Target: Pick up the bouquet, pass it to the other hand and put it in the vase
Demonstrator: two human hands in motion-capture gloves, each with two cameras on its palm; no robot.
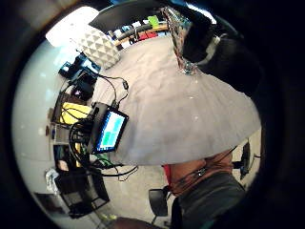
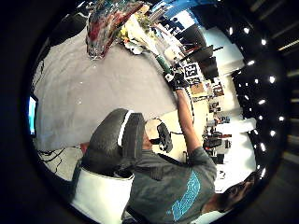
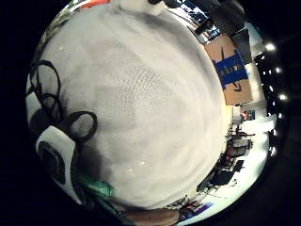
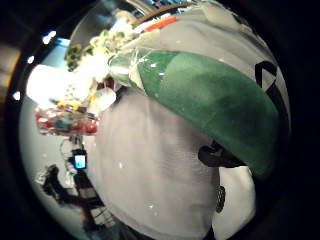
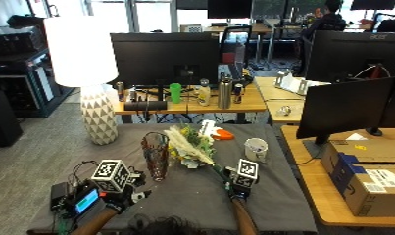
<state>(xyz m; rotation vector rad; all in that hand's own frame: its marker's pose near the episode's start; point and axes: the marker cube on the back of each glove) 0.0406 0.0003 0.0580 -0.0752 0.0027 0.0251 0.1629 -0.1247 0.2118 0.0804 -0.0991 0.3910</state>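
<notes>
A bouquet (image 5: pixel 190 143) of yellow and white flowers with pale grass plumes has a green-wrapped stem (image 5: pixel 218 172). My right hand (image 5: pixel 234 188) grips the stem's lower end near the table's front right. The flower heads point at a tall tinted glass vase (image 5: pixel 156 155) standing upright just left of them. The green wrap (image 4: pixel 210 100) fills the right thumb side palm view, with the vase (image 4: pixel 65 122) beyond. My left hand (image 5: pixel 122 198) hovers at the front left, holding nothing, fingers relaxed. From the left palm I see the vase (image 2: pixel 105 23), the bouquet (image 2: pixel 135 32) and the right hand (image 2: pixel 176 81).
A grey cloth (image 5: pixel 184 196) covers the table. A white lamp (image 5: pixel 96 115) stands at the back left and a white mug (image 5: pixel 255 147) right of the bouquet. A small screen device (image 5: pixel 86 200) with cables sits at the front left corner, and an orange-and-white object (image 5: pixel 218 131) lies behind the flowers.
</notes>
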